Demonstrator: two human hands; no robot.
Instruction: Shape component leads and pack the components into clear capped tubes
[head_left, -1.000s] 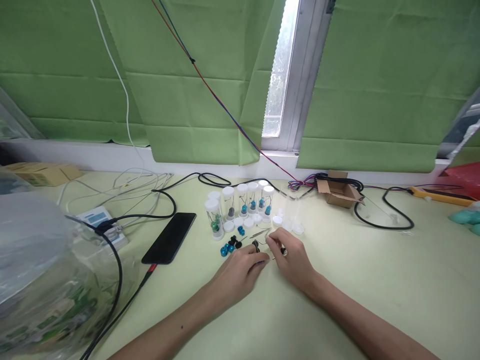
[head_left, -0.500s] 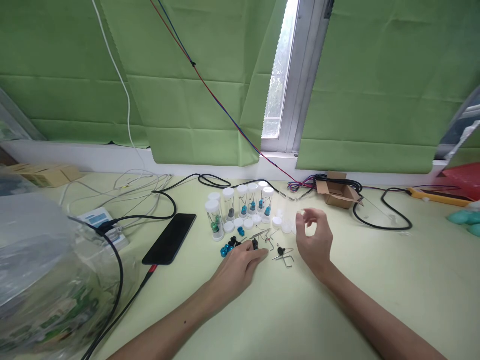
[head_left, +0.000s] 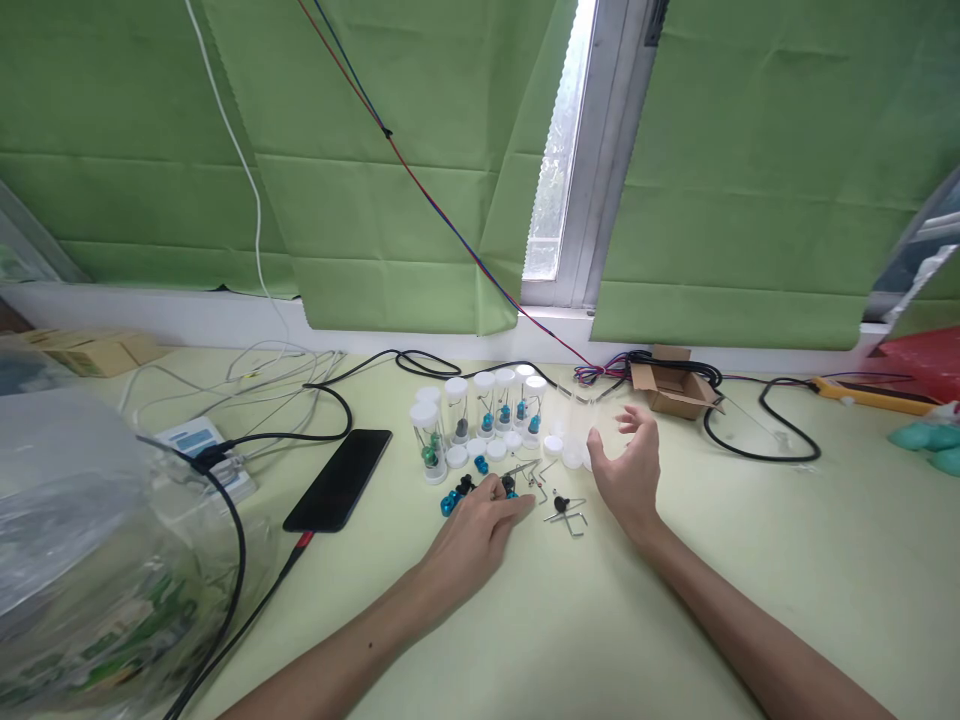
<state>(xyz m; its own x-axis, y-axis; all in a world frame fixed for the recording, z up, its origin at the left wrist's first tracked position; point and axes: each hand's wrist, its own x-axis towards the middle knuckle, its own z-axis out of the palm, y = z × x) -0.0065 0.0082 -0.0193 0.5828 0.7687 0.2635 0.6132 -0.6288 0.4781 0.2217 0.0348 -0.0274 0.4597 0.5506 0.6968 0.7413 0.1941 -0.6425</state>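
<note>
Left hand (head_left: 480, 525): fingers flat, loosely apart, with the tips touching a small black part (head_left: 510, 487) on the surface (head_left: 675, 620).
Right hand (head_left: 628, 468): fingers spread, holding nothing, just beside the clear vials (head_left: 579, 422).

The vials (head_left: 480, 410) stand behind the left hand (head_left: 480, 525), the phone (head_left: 339, 477) to their left.

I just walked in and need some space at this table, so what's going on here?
A person works bare-handed at the pale green table. Their left hand lies on it, fingertips at loose blue and black knobs. Their right hand is lifted and open, holding nothing, beside empty clear tubes. A bent wire piece lies between the hands; capped vials with coloured knobs inside stand behind.
</note>
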